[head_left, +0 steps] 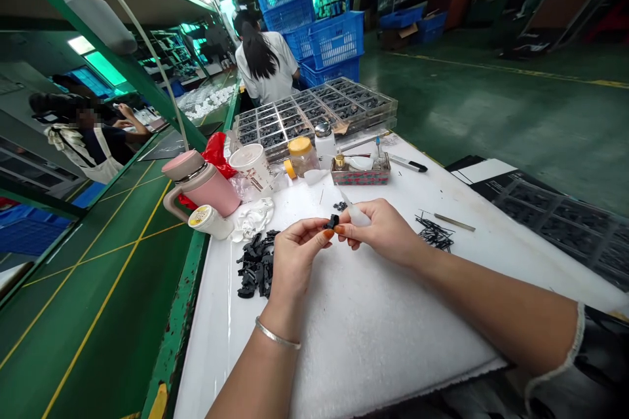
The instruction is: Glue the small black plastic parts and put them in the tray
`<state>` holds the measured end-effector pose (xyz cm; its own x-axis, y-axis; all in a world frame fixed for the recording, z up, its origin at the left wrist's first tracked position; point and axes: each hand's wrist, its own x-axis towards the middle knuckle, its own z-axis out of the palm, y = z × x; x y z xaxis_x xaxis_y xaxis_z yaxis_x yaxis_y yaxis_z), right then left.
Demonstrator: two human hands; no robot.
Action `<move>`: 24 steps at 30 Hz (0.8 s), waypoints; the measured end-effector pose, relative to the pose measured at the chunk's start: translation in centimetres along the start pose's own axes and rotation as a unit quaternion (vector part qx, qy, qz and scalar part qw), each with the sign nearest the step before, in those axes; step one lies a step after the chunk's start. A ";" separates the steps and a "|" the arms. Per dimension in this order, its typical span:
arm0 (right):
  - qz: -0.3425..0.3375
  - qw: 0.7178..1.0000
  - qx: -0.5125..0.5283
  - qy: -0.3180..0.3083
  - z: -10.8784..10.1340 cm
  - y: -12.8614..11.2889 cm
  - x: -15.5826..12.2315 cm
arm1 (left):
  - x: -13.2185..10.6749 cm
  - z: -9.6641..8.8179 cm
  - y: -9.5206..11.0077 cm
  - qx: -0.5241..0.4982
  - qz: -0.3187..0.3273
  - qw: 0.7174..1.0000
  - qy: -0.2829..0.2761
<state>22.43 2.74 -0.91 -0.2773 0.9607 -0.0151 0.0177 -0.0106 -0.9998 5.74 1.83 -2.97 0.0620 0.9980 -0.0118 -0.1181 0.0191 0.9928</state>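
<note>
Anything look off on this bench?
Mostly clutter. A pink flask and a paper cup stand among the work, with a crumpled red bag behind them. A loose heap of black parts lies on the white foam, not in the tray. No spill or damage visible.

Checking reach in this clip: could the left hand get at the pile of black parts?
Probably yes. The left hand sits right beside the pile of black parts, nothing between them; it would first need to release the small part it pinches.
</note>
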 end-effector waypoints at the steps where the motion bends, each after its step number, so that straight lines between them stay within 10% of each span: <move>1: -0.004 1.000 -0.003 0.001 -0.1 0.0 0.0 | 0.0 0.0 0.1 0.001 0.001 1.000 0.003; 18: -0.045 0.997 -0.049 0.038 -1.3 0.7 0.9 | 0.3 -0.1 0.1 0.071 0.046 0.996 -0.013; 24: -0.127 0.977 0.001 0.174 -5.5 -2.4 -0.2 | 0.4 -0.8 0.1 0.077 0.039 0.996 0.004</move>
<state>27.73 4.10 1.60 0.0712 0.9687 0.2380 -0.0118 0.2394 -0.9708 5.01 2.27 -2.97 0.0505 0.9965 0.0660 0.0307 -0.0676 0.9972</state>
